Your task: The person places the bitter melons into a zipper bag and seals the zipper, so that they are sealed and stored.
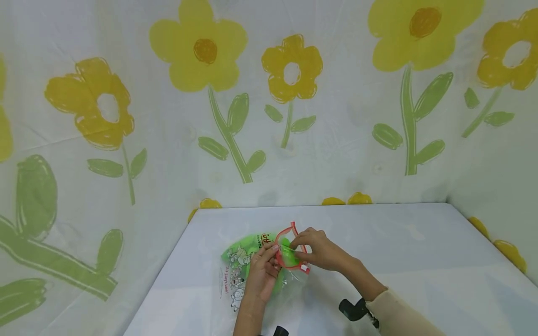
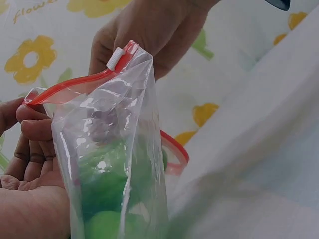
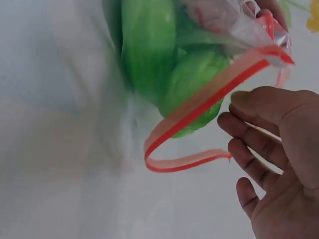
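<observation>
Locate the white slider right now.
In the left wrist view, the slider sits above and left of centre, near the upper end of the red strip on the bag.

Bag [image 1: 238, 275] on table's [image 1: 412, 252] left part, items [image 3: 149, 55] inside bag, backdrop [image 1: 340, 154] behind table

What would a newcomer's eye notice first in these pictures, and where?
Likely the large yellow flowers with green stems, printed on the pale wall covering behind the white table. Next comes the clear plastic bag low in the middle of the head view, bright green contents inside, its red zip edge pinched by the left hand.
</observation>
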`<state>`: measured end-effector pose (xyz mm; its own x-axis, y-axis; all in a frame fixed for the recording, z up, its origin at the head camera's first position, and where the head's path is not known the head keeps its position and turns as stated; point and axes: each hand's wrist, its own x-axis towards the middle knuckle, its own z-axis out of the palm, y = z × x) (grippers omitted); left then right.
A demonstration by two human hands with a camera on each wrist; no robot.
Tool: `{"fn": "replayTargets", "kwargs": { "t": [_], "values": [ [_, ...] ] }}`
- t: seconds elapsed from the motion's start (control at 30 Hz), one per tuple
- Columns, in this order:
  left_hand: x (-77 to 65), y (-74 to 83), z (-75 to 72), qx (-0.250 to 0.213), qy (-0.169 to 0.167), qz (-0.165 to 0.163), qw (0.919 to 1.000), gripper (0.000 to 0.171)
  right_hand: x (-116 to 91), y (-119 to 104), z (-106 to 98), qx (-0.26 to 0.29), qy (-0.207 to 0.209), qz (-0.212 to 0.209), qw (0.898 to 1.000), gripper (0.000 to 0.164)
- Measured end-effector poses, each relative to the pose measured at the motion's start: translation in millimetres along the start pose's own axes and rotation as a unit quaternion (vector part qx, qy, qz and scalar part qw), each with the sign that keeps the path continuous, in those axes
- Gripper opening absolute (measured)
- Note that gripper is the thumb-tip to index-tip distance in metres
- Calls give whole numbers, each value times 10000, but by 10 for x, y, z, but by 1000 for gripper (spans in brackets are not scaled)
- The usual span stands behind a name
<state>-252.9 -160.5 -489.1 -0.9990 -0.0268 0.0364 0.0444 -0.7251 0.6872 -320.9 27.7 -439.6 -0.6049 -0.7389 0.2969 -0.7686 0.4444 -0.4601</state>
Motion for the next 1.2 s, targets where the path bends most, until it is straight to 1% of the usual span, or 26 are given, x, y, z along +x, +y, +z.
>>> {"fn": "replayTargets", "kwargs": {
  "t": [0.07, 0.13, 0.2, 0.27, 0.37, 0.43, 0.53, 0.6, 0.63, 0.7, 0.77, 0.83, 0.9, 0.97, 1.1, 1.2],
  "values": [
    [4, 6, 6, 20, 75, 3, 10000, 5, -10, 59, -8, 112, 268, 205, 9994, 16],
    [13, 16, 13, 38, 95, 11, 9999, 3, -2, 131, -9, 282, 632, 515, 9963, 14],
    [23, 24, 13, 58, 87, 23, 9999, 3, 29, 210, 2, 537, 1010, 946, 9889, 11],
    [27, 28, 9, 75, 73, 24, 9999, 3, 76, 288, 30, 803, 1304, 1420, 9779, 13],
    [14, 18, -16, 100, 83, -18, 9999, 3, 161, 399, 108, 1291, 1425, 2044, 9598, 22],
    [-2, 0, -36, 82, 99, -98, 9999, 4, 211, 463, 170, 1565, 1382, 2336, 9496, 29],
    [-28, -39, -53, 85, 104, -245, 9996, 5, 266, 536, 247, 1870, 1261, 2740, 9349, 35],
    [-40, -62, -49, 89, 88, -325, 9994, 4, 296, 573, 269, 1976, 1179, 2917, 9284, 34],
    [-45, -73, -42, 128, 77, -343, 9993, 3, 312, 588, 271, 1995, 1133, 2958, 9273, 32],
    [-50, -85, -25, 231, 25, -359, 9991, 3, 340, 612, 252, 2010, 1055, 2977, 9273, 29],
    [-46, -91, -10, 351, -23, -358, 9987, 5, 369, 633, 220, 2040, 997, 2956, 9279, 24],
    [-33, -93, 0, 521, -69, -296, 9982, 8, 386, 643, 185, 2102, 1007, 2974, 9259, 21],
    [-17, -91, 6, 741, -55, -184, 9971, 11, 392, 654, 155, 2176, 1064, 3069, 9204, 21],
    [-3, -88, 10, 1022, -3, -26, 9948, 16, 386, 669, 135, 2239, 1164, 3174, 9141, 22],
    [8, -72, 9, 1535, 180, 245, 9877, 29, 344, 723, 113, 2374, 1501, 3425, 8965, 25],
    [10, -47, -5, 1700, 282, 310, 9846, 34, 299, 768, 103, 2533, 1795, 3699, 8757, 26]
  ]
}}
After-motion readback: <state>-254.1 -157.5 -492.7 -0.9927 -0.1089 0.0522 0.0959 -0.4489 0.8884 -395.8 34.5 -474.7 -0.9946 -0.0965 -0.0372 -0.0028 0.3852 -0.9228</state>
